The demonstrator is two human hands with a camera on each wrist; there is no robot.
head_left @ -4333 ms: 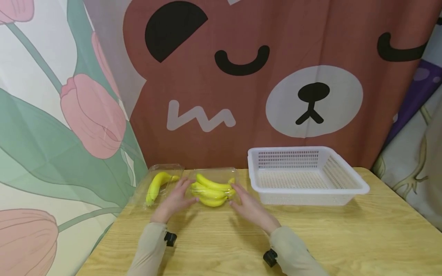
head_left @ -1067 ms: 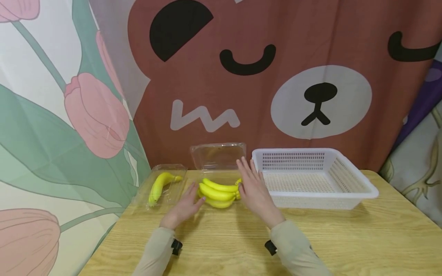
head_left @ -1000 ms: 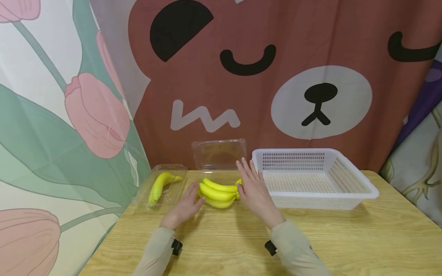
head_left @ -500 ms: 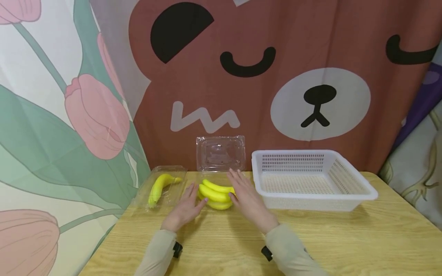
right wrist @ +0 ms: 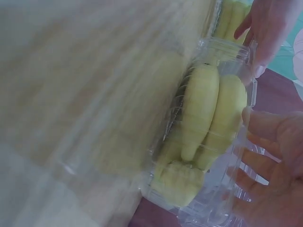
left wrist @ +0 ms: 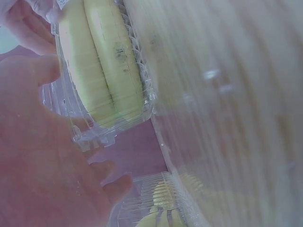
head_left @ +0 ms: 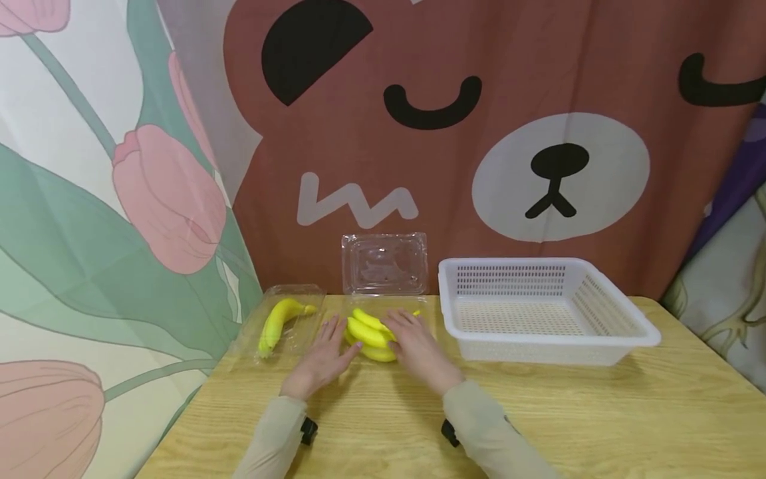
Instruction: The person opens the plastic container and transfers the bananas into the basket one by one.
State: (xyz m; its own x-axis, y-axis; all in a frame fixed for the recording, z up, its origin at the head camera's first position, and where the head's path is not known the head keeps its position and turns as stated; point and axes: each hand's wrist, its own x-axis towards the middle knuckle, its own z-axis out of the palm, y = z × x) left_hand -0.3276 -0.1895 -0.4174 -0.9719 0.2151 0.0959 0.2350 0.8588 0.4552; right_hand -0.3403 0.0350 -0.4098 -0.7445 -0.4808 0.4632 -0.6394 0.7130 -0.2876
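Note:
A bunch of yellow bananas (head_left: 368,336) lies in a clear plastic clamshell box, whose lid (head_left: 385,264) stands upright behind it. My left hand (head_left: 320,364) rests at the box's left end, thumb at the front edge and fingers spread along the side. Over the right part of the bunch lies my right hand (head_left: 421,349), its fingers loosely spread across the fruit. In the right wrist view the right thumb reaches the box rim beside the bananas (right wrist: 201,111). The left wrist view shows banana undersides (left wrist: 102,56) through the clear wall, close to the left thumb.
Left of my left hand, a second clear box (head_left: 305,291) holds another bunch of bananas (head_left: 276,326). A white perforated basket (head_left: 538,338) stands to the right on the wooden table (head_left: 383,426). A bear-print curtain (head_left: 335,133) hangs behind the table.
The lid has swung up from over the bananas to upright. My right hand has moved left and down from near the lid onto the bunch. The left hand has barely moved.

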